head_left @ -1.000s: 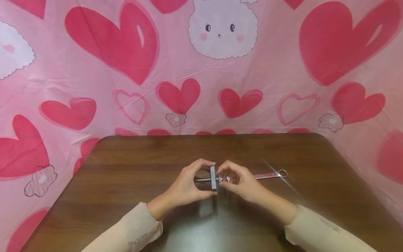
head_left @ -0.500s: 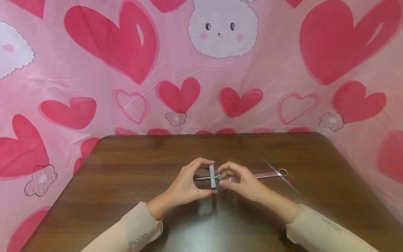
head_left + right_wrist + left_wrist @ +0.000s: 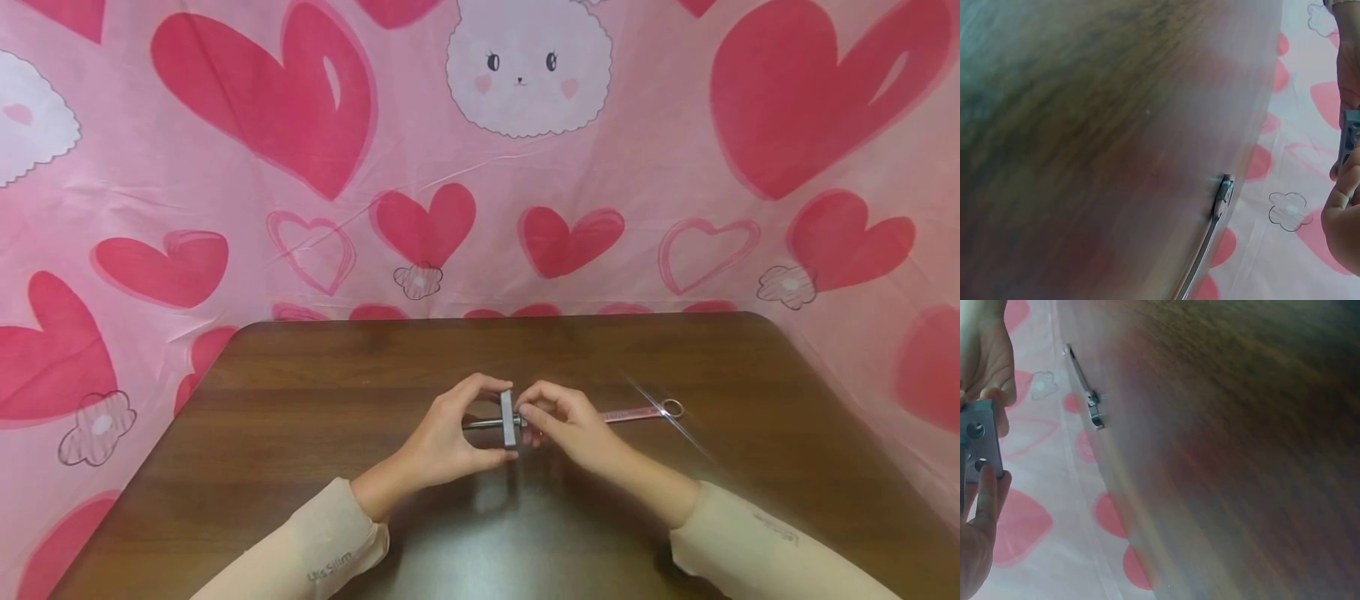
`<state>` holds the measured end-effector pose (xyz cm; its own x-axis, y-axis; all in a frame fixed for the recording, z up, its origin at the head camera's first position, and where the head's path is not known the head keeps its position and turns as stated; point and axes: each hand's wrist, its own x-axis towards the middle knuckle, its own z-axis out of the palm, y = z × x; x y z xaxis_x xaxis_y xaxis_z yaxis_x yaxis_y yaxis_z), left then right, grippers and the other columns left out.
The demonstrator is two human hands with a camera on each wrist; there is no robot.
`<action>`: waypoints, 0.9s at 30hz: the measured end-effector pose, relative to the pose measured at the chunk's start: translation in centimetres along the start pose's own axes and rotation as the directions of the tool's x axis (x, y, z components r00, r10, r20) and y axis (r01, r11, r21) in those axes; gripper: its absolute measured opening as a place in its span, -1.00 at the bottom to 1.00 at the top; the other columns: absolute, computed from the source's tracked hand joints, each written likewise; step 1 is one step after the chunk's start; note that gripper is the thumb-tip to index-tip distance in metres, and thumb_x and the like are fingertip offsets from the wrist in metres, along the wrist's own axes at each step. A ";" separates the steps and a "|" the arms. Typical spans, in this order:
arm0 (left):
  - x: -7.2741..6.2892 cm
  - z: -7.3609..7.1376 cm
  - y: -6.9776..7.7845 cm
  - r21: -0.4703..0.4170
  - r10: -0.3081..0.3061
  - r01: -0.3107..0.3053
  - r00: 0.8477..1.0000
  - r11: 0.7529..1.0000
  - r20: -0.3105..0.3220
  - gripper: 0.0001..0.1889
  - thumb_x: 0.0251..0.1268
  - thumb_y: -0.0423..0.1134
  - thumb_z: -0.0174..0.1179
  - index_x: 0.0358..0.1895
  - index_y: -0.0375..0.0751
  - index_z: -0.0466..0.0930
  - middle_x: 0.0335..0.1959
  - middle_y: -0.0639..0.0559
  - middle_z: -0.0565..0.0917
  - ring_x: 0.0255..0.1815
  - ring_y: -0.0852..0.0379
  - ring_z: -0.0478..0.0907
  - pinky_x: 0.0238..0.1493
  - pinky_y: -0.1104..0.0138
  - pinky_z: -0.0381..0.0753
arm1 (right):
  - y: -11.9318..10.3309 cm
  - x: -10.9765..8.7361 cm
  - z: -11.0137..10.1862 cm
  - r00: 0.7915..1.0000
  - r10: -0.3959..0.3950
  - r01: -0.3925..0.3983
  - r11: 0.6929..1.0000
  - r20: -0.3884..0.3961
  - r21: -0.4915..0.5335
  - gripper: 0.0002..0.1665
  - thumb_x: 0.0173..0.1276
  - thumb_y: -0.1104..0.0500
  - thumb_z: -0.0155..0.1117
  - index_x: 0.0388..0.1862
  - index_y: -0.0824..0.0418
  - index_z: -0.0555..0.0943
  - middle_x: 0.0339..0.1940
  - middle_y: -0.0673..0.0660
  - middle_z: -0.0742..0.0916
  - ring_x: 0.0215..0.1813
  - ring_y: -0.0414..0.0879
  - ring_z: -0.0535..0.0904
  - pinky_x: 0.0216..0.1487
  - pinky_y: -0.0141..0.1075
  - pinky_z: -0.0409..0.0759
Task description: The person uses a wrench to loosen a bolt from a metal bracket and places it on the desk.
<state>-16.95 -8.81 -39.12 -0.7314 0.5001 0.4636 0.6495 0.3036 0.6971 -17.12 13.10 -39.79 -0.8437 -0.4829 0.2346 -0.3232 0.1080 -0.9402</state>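
Above the table, my left hand holds a thick grey metal plate upright, with fingertips on its top edge and the thumb at its bottom edge. Round holes show in the plate in the left wrist view. A shiny bolt passes through the plate, its shank running back toward the left palm. On the plate's right side, my right hand pinches the nut at the bolt's end between thumb and fingers, which partly cover it.
A metal ring-ended wrench lies on the brown wooden table, behind and to the right of my right hand. Pink cloth printed with hearts hangs behind the table and along its sides.
My right thumb has moved up across the nut while the fingers have shifted below it, so the nut is more covered. My left hand, plate and bolt have stayed nearly still.
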 end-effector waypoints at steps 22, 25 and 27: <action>0.1 -0.1 -0.3 0.038 -0.022 0.023 0.999 0.999 -0.026 -0.23 -0.23 -0.26 0.63 0.19 -0.06 0.49 0.06 0.02 0.66 0.09 0.12 0.63 0.08 0.27 0.69 | -0.1 -0.3 -0.1 0.992 -0.122 0.112 0.977 -0.041 -0.182 -0.67 0.25 0.40 0.37 -0.04 0.21 0.54 -0.15 0.13 0.66 -0.20 -0.20 0.60 -0.18 -0.33 0.71; 0.0 0.0 -0.3 0.050 -0.031 0.032 0.999 0.998 -0.021 -0.24 -0.23 -0.23 0.63 0.19 -0.04 0.49 0.08 0.09 0.66 0.09 0.18 0.62 0.11 0.24 0.68 | -0.1 -0.3 -0.3 0.997 -0.071 0.067 0.988 -0.028 -0.143 -0.69 0.28 0.38 0.35 -0.02 0.26 0.54 -0.17 0.17 0.68 -0.21 -0.17 0.63 -0.18 -0.33 0.71; -0.1 0.1 -0.4 0.047 -0.029 0.030 0.999 0.998 -0.019 -0.24 -0.23 -0.23 0.63 0.19 -0.05 0.49 0.08 0.09 0.66 0.09 0.19 0.62 0.09 0.23 0.69 | 0.0 -0.2 -0.4 0.999 -0.046 0.043 0.993 -0.021 -0.112 -0.75 0.34 0.35 0.30 -0.02 0.29 0.54 -0.18 0.21 0.69 -0.20 -0.12 0.67 -0.15 -0.33 0.72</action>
<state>-17.17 -8.91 -39.49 -0.7536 0.4757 0.4537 0.6365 0.3559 0.6842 -17.10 13.52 -39.78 -0.8369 -0.4687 0.2826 -0.4054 0.1840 -0.8954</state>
